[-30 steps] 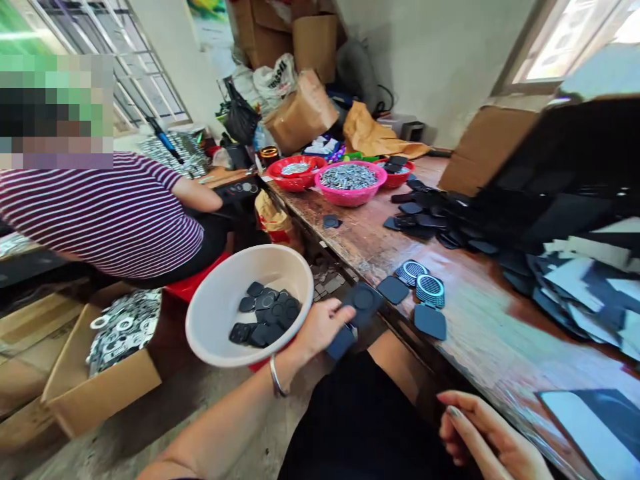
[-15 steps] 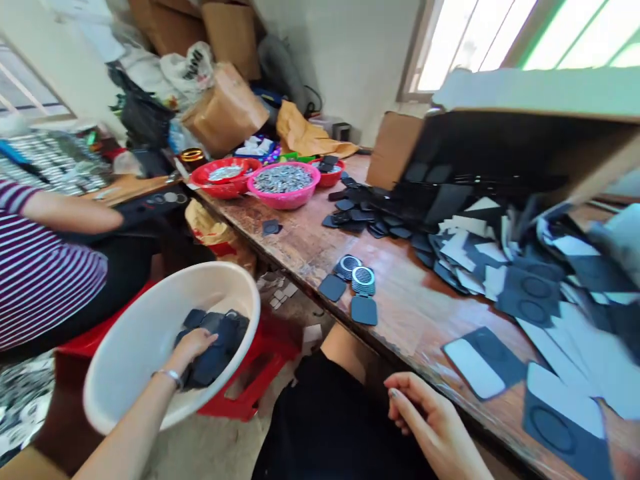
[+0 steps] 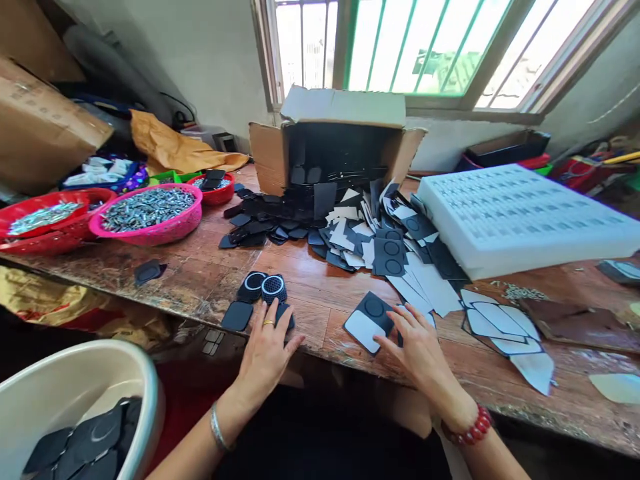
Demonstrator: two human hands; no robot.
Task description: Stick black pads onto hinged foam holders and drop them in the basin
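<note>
Worktop [image 3: 315,290] bears two ringed pieces [image 3: 273,288], two plain pads [image 3: 237,316]; left hand [image 3: 264,350], grip spread, overlaps one; right hand [image 3: 419,340], likewise spread, overlaps one black-and-white card [image 3: 366,327].

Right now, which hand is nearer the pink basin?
Left. Your left hand is right of the pink basin and nearer you; your right hand is farther right.

The wooden surface [image 3: 313,290] bears a pink basin [image 3: 155,236], a cardboard box [image 3: 267,160], heaped black pieces [image 3: 255,227], a white foam block [image 3: 545,258], a two-tone card [image 3: 369,323] and a black pad [image 3: 237,316].
</note>
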